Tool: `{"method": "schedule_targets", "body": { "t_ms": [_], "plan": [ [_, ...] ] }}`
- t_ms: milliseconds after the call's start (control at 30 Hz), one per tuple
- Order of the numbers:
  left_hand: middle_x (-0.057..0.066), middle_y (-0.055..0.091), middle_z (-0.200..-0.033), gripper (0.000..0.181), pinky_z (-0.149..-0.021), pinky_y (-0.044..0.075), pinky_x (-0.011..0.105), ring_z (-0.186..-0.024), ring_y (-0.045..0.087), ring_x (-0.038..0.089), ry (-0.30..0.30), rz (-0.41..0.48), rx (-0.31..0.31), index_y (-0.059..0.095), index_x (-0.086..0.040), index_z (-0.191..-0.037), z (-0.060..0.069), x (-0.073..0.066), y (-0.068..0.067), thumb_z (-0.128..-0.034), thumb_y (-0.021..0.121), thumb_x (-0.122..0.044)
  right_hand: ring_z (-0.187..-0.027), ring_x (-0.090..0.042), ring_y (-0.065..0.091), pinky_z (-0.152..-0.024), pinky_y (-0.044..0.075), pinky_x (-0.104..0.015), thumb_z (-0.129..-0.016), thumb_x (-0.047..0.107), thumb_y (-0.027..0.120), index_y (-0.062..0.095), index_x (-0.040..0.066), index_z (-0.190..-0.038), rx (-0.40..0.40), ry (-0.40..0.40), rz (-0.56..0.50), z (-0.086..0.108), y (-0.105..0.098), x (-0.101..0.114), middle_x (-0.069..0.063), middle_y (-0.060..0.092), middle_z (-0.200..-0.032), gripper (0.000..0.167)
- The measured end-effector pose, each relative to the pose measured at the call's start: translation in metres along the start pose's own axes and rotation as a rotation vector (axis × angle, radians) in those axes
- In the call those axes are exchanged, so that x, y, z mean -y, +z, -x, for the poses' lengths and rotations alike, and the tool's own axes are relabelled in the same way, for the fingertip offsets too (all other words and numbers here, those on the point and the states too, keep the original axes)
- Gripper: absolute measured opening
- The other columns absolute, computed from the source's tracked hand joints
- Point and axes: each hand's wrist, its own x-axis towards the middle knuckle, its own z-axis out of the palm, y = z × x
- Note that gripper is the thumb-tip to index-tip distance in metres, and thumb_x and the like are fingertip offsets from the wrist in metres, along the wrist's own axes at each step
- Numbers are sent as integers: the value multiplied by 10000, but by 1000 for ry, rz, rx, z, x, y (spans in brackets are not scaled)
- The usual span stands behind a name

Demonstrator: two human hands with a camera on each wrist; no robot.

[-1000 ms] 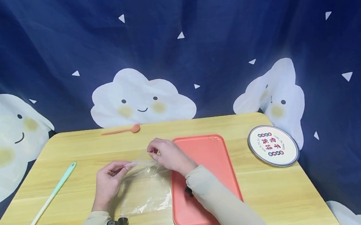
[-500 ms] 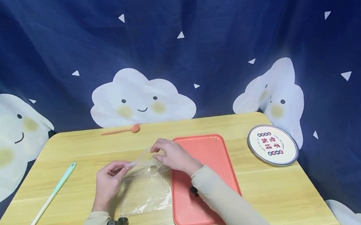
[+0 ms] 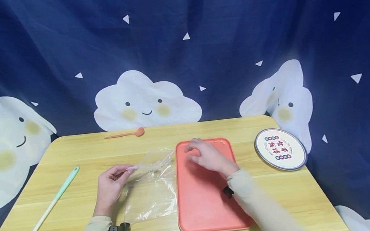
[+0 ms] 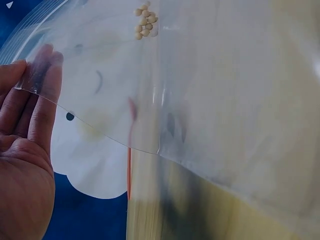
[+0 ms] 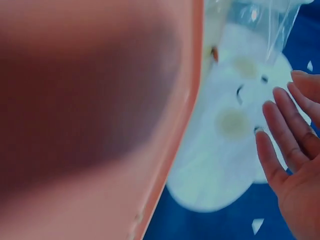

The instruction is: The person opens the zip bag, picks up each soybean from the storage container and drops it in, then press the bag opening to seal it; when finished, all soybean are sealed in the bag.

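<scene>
The left hand (image 3: 110, 186) pinches the edge of a clear plastic bag (image 3: 150, 198) on the table (image 3: 276, 202), just left of a red tray (image 3: 208, 209). The right hand (image 3: 209, 157) hovers over the tray's far half, its grip relaxed, fingers loosely bent and holding nothing. Small pale balls (image 4: 145, 22) show through the film; whether they lie inside, I cannot tell. An orange spoon (image 3: 139, 132) lies near the far edge.
</scene>
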Motion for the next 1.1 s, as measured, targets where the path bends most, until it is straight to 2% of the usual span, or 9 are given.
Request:
{"method": "schedule_targets", "body": {
  "t_ms": [133, 267, 433, 700, 900, 1100],
  "plan": [
    [98, 734, -883, 128, -734, 573, 215, -802, 699, 86, -18, -5, -8, 695, 107, -942, 0, 0, -1, -827, 686, 162, -1052, -235, 605, -923, 501, -410, -887, 72, 715, 701, 74, -1082, -40, 60, -9, 12, -18, -21, 15, 649, -1061, 196],
    [82, 734, -881, 126, -739, 576, 227, -807, 700, 91, -20, -7, -6, 698, 99, -938, 0, 1, -1, -827, 690, 157, -991, -264, 626, -865, 524, -422, -877, 44, 702, 706, 55, -1057, -90, 76, 2, 21, -34, -43, -10, 667, -1023, 180],
    [91, 733, -884, 121, -735, 574, 216, -806, 699, 87, -16, -16, -4, 697, 102, -941, 0, 1, -2, -828, 696, 147, -970, -293, 649, -858, 534, -442, -881, 84, 715, 704, 25, -1045, -111, 109, 54, 26, -49, -68, -62, 686, -1022, 175],
    [118, 731, -894, 123, -733, 574, 215, -806, 700, 88, -23, 7, -2, 691, 118, -948, 0, 1, 0, -830, 693, 153, -974, -316, 640, -895, 506, -473, -876, 56, 719, 716, 13, -1036, -57, 193, 175, 30, -56, -97, -113, 696, -1018, 165],
    [108, 732, -885, 125, -723, 578, 223, -801, 705, 136, -26, -5, -5, 705, 90, -944, -1, 2, 1, -830, 699, 142, -891, -294, 628, -850, 513, -461, -859, 34, 714, 722, 45, -938, 7, 158, 301, 22, -52, -111, -62, 675, -886, 80],
    [90, 732, -886, 122, -726, 577, 223, -807, 704, 151, -25, -21, -1, 702, 87, -943, 0, 2, 0, -831, 697, 136, -900, -310, 619, -836, 529, -449, -844, -7, 683, 717, 24, -940, 37, 122, 370, 15, -47, -117, -65, 649, -859, 106]
  ]
}}
